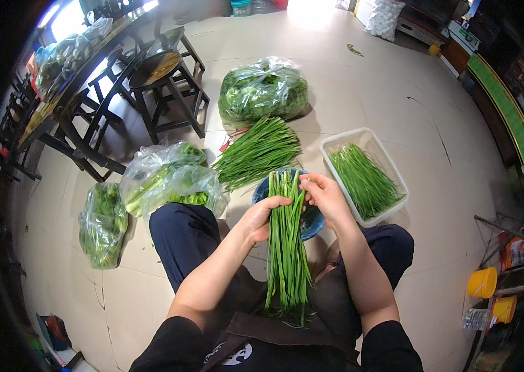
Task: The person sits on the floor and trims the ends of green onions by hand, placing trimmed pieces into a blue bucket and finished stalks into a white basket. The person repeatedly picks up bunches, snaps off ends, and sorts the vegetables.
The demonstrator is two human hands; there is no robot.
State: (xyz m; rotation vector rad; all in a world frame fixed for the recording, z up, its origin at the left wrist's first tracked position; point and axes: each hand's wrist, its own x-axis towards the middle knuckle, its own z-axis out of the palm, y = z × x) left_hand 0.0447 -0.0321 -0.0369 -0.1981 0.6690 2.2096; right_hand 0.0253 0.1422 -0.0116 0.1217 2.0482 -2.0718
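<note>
My left hand (264, 217) grips a bunch of garlic chives (286, 251), its thumb across the stalks near their pale cut ends. The leafy tips hang toward my lap. At the bunch's right edge, my right hand (322, 194) pinches a stalk end between thumb and forefinger; its other fingers are partly hidden. Below both hands stands a small bin with a blue plastic liner (314, 223). A loose heap of chives (262, 153) lies on the floor just beyond the bin. To the right, more chives (364, 181) fill a white plastic basket (385, 167).
Clear plastic bags of leafy greens (264, 93) stand beyond the heap and at left, one with celery-like stalks (150, 183) and another bag (104, 225). A wooden stool (157, 69) and table (90, 56) are at upper left. Yellow buckets (482, 282) sit by a rack at right.
</note>
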